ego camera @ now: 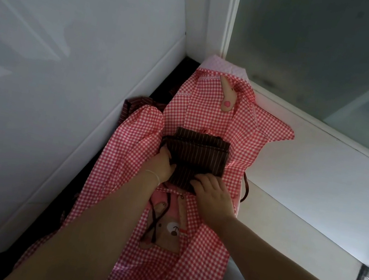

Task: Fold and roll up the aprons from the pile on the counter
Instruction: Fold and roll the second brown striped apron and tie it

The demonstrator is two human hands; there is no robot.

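Note:
A folded brown striped apron (197, 153) lies on top of a spread red-and-white checked apron (208, 109) with a bear picture. My left hand (162, 163) grips the brown apron's near left edge, fingers curled under the cloth. My right hand (212, 193) holds its near edge, fingertips tucked into the fold. Brown ties (155, 223) trail across the bear patch below my hands. Another brown striped cloth (135, 107) peeks out behind the checked apron at the left.
A white wall panel (68, 71) runs along the left of the narrow dark counter. A white sill (317, 186) and a frosted window (327, 53) are at the right. A brown tie (244, 189) hangs over the right edge.

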